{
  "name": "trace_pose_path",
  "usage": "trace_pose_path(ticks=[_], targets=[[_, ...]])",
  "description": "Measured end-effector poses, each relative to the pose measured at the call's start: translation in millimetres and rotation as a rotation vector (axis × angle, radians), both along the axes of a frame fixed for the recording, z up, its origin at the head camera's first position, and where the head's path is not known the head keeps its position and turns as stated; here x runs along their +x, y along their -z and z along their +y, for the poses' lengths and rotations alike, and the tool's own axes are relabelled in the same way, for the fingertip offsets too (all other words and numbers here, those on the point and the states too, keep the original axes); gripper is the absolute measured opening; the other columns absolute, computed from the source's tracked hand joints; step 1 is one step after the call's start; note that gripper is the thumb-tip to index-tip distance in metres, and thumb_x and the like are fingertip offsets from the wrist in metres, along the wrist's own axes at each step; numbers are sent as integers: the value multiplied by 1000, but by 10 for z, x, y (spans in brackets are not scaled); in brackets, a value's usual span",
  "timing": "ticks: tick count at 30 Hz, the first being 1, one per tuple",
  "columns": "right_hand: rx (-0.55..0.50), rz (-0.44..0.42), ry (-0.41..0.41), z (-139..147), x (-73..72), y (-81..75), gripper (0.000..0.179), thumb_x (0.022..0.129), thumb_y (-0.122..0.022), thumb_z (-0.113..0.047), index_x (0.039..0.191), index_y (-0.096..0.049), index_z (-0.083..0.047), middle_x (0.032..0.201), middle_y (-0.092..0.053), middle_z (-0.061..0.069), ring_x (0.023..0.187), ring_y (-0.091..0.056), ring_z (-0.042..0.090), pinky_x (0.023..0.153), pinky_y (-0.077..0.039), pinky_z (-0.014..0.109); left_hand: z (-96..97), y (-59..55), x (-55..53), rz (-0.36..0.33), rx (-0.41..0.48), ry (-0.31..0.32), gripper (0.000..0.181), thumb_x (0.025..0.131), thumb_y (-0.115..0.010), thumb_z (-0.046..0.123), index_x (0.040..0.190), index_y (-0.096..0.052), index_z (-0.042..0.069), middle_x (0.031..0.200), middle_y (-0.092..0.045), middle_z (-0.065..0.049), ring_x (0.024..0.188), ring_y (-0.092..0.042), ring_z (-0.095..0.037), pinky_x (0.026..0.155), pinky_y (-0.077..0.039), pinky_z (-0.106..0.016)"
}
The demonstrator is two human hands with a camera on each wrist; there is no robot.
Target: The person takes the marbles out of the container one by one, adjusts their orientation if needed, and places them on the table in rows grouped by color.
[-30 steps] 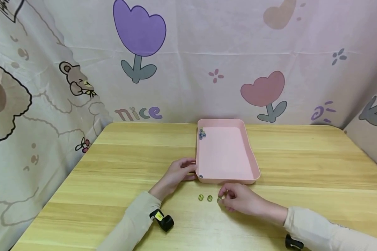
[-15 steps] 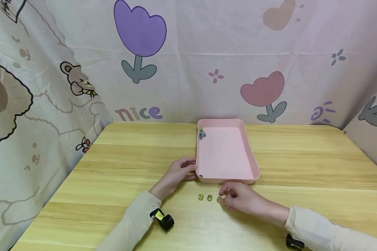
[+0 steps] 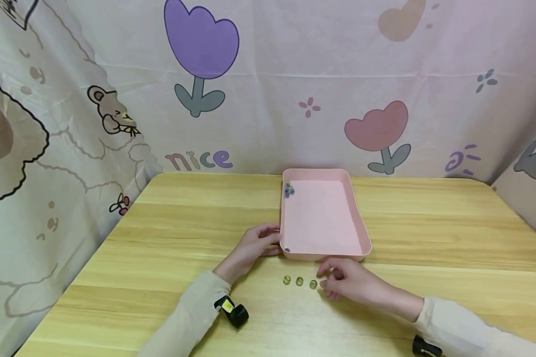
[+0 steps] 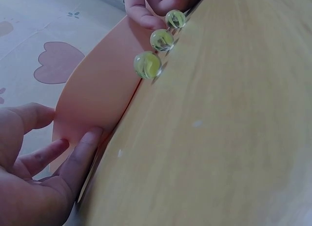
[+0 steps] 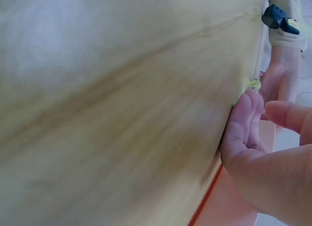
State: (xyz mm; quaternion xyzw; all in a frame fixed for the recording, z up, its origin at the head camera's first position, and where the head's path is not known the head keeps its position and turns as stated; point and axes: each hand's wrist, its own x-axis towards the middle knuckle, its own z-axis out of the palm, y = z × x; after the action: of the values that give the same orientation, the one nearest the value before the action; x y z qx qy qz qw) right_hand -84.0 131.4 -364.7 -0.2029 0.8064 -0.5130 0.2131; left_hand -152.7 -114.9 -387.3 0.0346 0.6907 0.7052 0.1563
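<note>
Three clear glass marbles with yellow-green swirls stand in a row on the table, before the pink tray (image 3: 323, 218): a left marble (image 3: 287, 280), a middle marble (image 3: 299, 281) and a right marble (image 3: 313, 284). Just right of the right marble is my right hand (image 3: 353, 281), fingers loosely bent and apart, holding nothing. My left hand (image 3: 252, 248) rests its fingertips against the tray's left side near the front corner. In the left wrist view those fingers (image 4: 80, 150) touch the tray wall. Part of the row is hidden behind the right hand in the right wrist view.
Inside the tray, several small blue and yellowish marbles (image 3: 289, 190) cluster at the far left; a single dark marble (image 3: 287, 250) sits in the near left corner. Behind the wooden table (image 3: 183, 213) hangs a printed cloth (image 3: 272, 99).
My right hand has let go of the right marble and drawn slightly away to the right. The marble stays at the row's end. My left hand keeps its place at the tray.
</note>
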Motion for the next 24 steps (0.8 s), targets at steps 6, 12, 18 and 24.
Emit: trace_pose_path(ticks=[6,12,18,24], targets=[[27,21,1,45,8,-26,15,87,-62,-2,101,-60,4,67,-58,3,62,-56,15,55,-55,26,11,-14,-6,5,-4,1,39,96,-58,7,131,-50,-9,121,-57,-20,98,-62,-22,86,-57,-33],[49,38,-5,101,7,-43,15,89,-61,-5,102,-60,2,64,-54,1,57,-50,11,49,-45,19,11,-12,-2,7,-7,6,39,96,-58,7,131,-50,-10,121,-57,-21,98,-62,-23,86,-57,-33],[39,59,2,132,10,-60,15,91,-62,-8,102,-62,1,67,-53,1,59,-48,9,48,-44,19,3,-6,5,19,-4,16,41,96,-58,7,131,-49,-11,123,-56,-22,100,-62,-24,86,-57,-33],[67,102,39,82,-12,-101,12,91,-61,-7,101,-63,-1,67,-50,-2,56,-43,7,46,-36,17,-4,10,12,14,-2,10,39,96,-57,6,131,-49,-11,122,-57,-22,99,-62,-23,86,-57,-33]])
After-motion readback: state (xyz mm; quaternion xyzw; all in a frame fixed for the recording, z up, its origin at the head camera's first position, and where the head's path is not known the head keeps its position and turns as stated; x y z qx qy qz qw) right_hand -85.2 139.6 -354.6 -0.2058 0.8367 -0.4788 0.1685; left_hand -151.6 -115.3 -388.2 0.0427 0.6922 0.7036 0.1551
